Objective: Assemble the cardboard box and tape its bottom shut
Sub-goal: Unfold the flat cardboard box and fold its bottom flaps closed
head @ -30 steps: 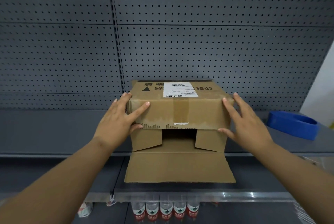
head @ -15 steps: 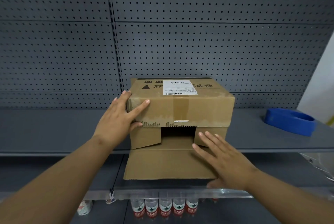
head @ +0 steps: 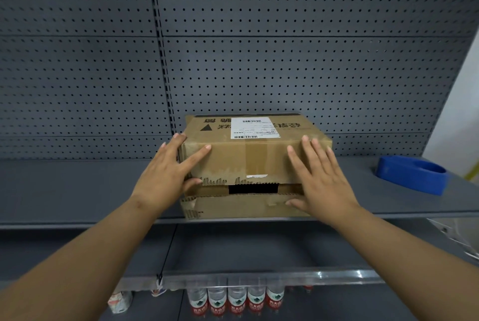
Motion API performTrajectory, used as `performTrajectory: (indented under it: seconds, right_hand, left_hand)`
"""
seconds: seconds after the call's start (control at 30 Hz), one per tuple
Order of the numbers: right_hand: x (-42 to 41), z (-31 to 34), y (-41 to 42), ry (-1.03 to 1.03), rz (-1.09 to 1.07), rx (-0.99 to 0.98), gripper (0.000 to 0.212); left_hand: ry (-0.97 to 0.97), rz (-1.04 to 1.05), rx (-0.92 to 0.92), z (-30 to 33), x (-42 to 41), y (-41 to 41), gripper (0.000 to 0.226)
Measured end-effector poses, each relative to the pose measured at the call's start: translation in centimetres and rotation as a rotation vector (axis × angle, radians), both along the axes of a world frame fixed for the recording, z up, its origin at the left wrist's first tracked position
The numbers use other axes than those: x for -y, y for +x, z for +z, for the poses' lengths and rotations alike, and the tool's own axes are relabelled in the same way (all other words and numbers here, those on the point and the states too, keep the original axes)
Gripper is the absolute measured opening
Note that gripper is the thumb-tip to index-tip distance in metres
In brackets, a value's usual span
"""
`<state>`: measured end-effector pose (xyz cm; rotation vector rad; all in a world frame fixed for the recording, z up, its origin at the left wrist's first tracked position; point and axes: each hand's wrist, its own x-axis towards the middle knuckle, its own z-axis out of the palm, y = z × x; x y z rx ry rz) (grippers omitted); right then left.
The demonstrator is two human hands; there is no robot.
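A brown cardboard box (head: pixel 259 154) lies on its side on the grey shelf (head: pixel 77 191), its flapped end facing me and a white shipping label (head: pixel 255 127) on top. My left hand (head: pixel 166 173) grips the box's near left corner, thumb tucked under the upper flap. My right hand (head: pixel 321 180) lies flat with spread fingers on the right of the front, thumb pressing the lower flap (head: pixel 233 206) up. A narrow dark gap (head: pixel 252 188) stays between the two long flaps.
A blue tape dispenser (head: pixel 412 175) sits on the shelf to the right of the box. A grey pegboard wall (head: pixel 259 61) rises close behind. Below the shelf edge stand several water bottles (head: pixel 236 302) with red labels.
The lower flap, which lay flat toward me, has been folded up against the box front. My right hand moved from the box's right side down to the flap, then up with it.
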<state>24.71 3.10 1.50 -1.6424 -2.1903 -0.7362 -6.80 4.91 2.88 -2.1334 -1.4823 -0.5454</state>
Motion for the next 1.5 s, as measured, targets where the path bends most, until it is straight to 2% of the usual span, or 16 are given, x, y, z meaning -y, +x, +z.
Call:
performTrajectory:
  seconds: [0.23,0.5,0.67,0.77,0.87,1.03,1.5]
  right_hand:
    - [-1.2,0.6,-1.0,-0.005,-0.063,0.0,0.148]
    - [-1.7,0.9,-1.2,-0.02,-0.082,0.017,0.141]
    - [-1.6,1.1,-1.4,-0.027,-0.068,0.022,0.134]
    - [-1.7,0.9,-1.4,-0.007,-0.087,0.013,0.138]
    - [-1.9,0.7,-1.4,0.022,-0.095,0.004,0.14]
    - [-1.7,0.7,-1.4,0.067,-0.098,0.017,0.14]
    - [-1.3,1.2,-1.3,0.085,-0.096,0.045,0.132]
  left_hand:
    - [-0.02,0.009,0.032,0.1,0.2,0.2,0.088]
    - [-0.017,0.071,0.041,-0.2,0.4,0.8,0.094]
    - [0.087,0.069,-0.055,-1.2,0.3,2.7,0.117]
    - [0.051,0.015,-0.129,-1.7,0.2,5.0,0.137]
    - [0.004,0.022,-0.118,-1.8,0.1,7.2,0.144]
    - [-0.037,0.036,-0.135,-1.3,-0.2,10.3,0.13]
    - [-0.056,0.014,-0.115,-0.6,-0.2,11.4,0.124]
